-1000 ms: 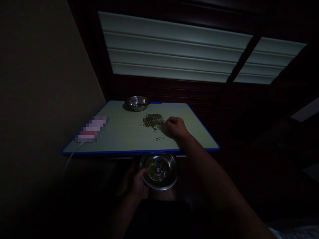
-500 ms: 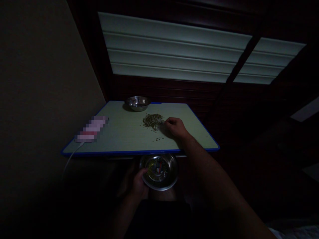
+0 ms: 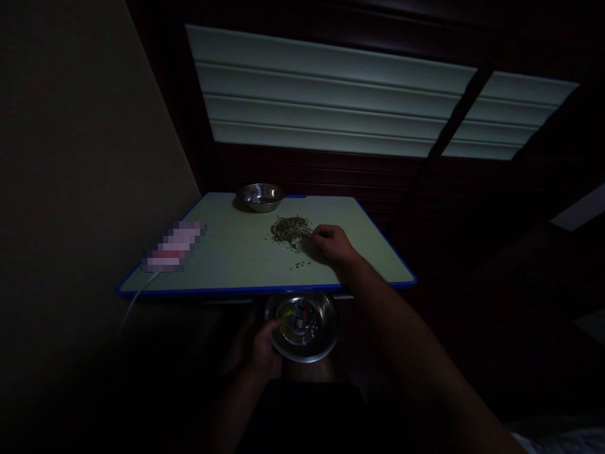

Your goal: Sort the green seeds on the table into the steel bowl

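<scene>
one blue-edged table (image 3: pixel 236 252), dimly lit, bearing dark grains (image 3: pixel 286 228); pale slats (image 3: pixel 326 93) behind.

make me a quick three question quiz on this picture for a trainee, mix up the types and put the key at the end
1. True or false: the left hand holds a bowl with its thumb over the rim.

2. Which of these is nearest the right hand?
A) the far bowl
B) the cable
C) the pile of small dark bits

3. Fill the gap: the pale table has a ____ edge.

Key: 1. True. 2. C. 3. Blue.
</scene>
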{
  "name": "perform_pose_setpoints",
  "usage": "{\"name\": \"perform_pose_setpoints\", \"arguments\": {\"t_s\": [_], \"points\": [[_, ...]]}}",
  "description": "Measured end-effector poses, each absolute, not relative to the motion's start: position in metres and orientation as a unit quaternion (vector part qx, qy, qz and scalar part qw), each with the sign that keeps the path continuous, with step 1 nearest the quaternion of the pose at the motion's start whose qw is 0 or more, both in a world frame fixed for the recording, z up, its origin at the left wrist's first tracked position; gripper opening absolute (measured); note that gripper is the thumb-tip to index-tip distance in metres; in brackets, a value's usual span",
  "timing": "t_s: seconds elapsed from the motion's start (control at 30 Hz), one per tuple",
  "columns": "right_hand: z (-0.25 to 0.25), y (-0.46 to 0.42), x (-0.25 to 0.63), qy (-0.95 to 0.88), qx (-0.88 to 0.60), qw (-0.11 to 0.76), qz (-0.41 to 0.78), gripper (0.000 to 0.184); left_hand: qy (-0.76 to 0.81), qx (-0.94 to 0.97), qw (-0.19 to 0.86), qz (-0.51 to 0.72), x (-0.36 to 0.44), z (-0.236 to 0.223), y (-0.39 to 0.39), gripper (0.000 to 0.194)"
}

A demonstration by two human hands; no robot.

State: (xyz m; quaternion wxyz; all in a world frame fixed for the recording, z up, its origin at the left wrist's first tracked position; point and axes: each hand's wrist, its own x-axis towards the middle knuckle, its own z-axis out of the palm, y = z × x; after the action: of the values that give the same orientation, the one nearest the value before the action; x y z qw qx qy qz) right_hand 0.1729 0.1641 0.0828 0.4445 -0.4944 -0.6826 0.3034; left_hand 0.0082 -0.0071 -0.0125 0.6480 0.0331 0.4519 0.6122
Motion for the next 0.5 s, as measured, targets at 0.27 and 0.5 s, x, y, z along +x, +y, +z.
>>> {"name": "perform_pose_setpoints", "arguments": {"t_s": [0.27,0.5], "points": [[0.0792,0.1664,0.174,-0.691,-0.505,0.439,0.274,0.017,0.455,0.038,0.649,0.608,0.009,-0.0109,-0.0076,0.017],[0.0808,0.1647,0.1718,-0.696,-0.496,0.447,0.266,0.016,0.452,0.023,0.654,0.606,0.0092,-0.0087,-0.0075,0.022]]}}
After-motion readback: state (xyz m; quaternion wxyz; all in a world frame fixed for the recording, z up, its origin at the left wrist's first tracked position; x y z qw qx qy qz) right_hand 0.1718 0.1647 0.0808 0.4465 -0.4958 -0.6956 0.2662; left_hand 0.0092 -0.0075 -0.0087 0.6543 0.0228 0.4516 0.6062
